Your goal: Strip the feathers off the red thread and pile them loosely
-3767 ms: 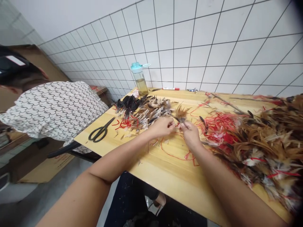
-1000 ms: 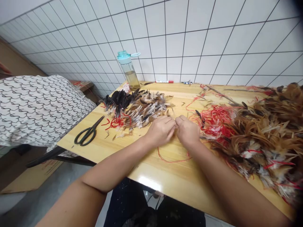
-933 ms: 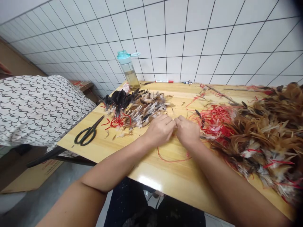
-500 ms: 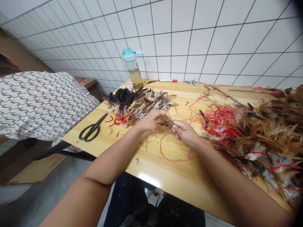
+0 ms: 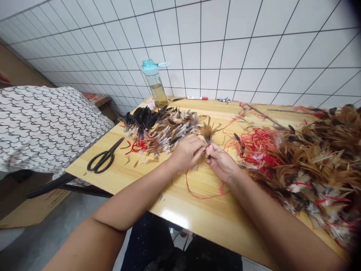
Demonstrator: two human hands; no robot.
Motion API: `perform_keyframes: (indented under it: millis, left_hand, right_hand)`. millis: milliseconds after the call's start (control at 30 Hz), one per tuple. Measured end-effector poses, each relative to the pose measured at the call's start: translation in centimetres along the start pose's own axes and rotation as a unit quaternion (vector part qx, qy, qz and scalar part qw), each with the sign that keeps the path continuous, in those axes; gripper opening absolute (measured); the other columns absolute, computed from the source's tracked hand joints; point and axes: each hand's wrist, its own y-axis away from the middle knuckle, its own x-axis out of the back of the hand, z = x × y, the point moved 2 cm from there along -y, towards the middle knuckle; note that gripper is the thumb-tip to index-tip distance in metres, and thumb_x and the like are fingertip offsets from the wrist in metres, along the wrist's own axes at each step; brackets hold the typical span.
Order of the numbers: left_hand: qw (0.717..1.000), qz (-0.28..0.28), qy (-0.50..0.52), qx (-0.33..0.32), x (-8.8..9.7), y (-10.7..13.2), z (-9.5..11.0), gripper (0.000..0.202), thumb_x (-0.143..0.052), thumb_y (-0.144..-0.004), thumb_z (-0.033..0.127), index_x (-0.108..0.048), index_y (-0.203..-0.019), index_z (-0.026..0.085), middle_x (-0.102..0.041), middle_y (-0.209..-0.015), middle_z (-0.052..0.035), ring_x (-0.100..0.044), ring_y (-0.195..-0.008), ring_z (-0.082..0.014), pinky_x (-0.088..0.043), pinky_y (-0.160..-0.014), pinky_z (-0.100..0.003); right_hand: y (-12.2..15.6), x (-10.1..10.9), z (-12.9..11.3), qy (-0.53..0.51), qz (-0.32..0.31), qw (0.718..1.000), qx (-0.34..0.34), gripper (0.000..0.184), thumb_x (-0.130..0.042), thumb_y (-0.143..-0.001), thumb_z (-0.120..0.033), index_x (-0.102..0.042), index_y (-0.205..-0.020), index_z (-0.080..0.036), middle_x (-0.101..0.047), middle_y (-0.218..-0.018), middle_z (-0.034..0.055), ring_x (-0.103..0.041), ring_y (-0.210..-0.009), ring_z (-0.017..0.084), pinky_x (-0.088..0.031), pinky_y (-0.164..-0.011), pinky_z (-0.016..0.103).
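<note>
A small bunch of brown feathers [image 5: 208, 131] stands fanned upward between my two hands, with red at its base. My right hand [image 5: 221, 161] is closed in a pinch around the base of this bunch. From the other side my left hand [image 5: 188, 152] meets it, thumb and fingers pressed together at the red string by the base. The exact grip of the fingertips is partly hidden. A loop of red string [image 5: 194, 196] hangs below the hands and lies on the wooden table [image 5: 225, 220].
Black feathers [image 5: 142, 118] and brown-grey feathers [image 5: 175, 126] lie left. Scissors [image 5: 105, 158] rest near the left edge. Behind stand a bottle [image 5: 156, 88] and a marker [image 5: 196, 98]. Tangled red string [image 5: 261, 141] and a large feather heap [image 5: 324, 158] fill the right. A person's patterned clothing [image 5: 50, 124] shows left.
The feather bunch has turned from lying between my hands to pointing upward. My left hand has moved from the feathers to the bunch's base, and its fingers have closed. The view has shifted slightly.
</note>
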Motion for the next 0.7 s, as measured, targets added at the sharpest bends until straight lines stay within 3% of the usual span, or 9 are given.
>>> perform_keyframes:
  millis: [167,333,533,633,700]
  left_hand:
    - [0.997,-0.016,-0.076,-0.031,0.3,0.1,0.3,0.019,-0.045,-0.092,0.017,-0.061,-0.081,0.016,-0.060,-0.076,-0.0058,-0.048,-0.074,-0.0174,-0.040,-0.072,-0.031]
    - [0.998,-0.006,-0.046,-0.036,1.0,-0.2,0.4,0.016,-0.048,-0.091,0.018,-0.062,-0.081,0.016,-0.061,-0.080,-0.0062,-0.051,-0.078,-0.0169,-0.043,-0.076,-0.032]
    - [0.988,0.012,0.151,0.031,1.4,-0.6,0.0,0.011,-0.055,-0.087,0.019,-0.060,-0.078,0.017,-0.065,-0.089,-0.0072,-0.060,-0.089,-0.0152,-0.048,-0.082,-0.031]
    - [0.954,-0.011,0.285,0.092,0.8,-0.3,-0.6,0.015,-0.056,-0.088,0.022,-0.056,-0.075,0.015,-0.066,-0.095,-0.0088,-0.063,-0.090,-0.0149,-0.050,-0.083,-0.031]
    - [0.915,-0.021,0.381,0.133,0.2,0.0,-1.1,0.017,-0.056,-0.089,0.025,-0.053,-0.076,0.015,-0.066,-0.098,-0.0097,-0.064,-0.088,-0.0142,-0.051,-0.079,-0.030]
  right_hand:
    - [0.3,-0.2,0.0,-0.039,-0.004,0.998,-0.040,0.018,-0.065,-0.066,-0.016,-0.048,-0.059,-0.018,-0.039,-0.061,-0.0043,-0.037,-0.056,0.008,-0.026,-0.052,0.020]
    - [0.4,-0.5,-0.1,-0.081,-0.020,0.994,-0.067,0.020,-0.067,-0.064,-0.014,-0.047,-0.061,-0.017,-0.043,-0.065,-0.0043,-0.039,-0.056,0.007,-0.026,-0.051,0.019]
    - [0.3,-0.4,0.1,-0.094,-0.026,0.992,-0.077,0.020,-0.066,-0.071,-0.019,-0.047,-0.066,-0.018,-0.046,-0.068,-0.0036,-0.040,-0.056,0.008,-0.028,-0.051,0.020]
    - [0.2,-0.5,0.2,-0.112,-0.022,0.989,-0.091,0.022,-0.068,-0.071,-0.020,-0.046,-0.067,-0.018,-0.048,-0.069,-0.0035,-0.040,-0.057,0.007,-0.029,-0.051,0.020]
    - [0.3,-0.7,0.3,-0.122,-0.021,0.987,-0.103,0.022,-0.069,-0.071,-0.019,-0.048,-0.069,-0.018,-0.049,-0.069,-0.0039,-0.041,-0.057,0.007,-0.029,-0.051,0.020]
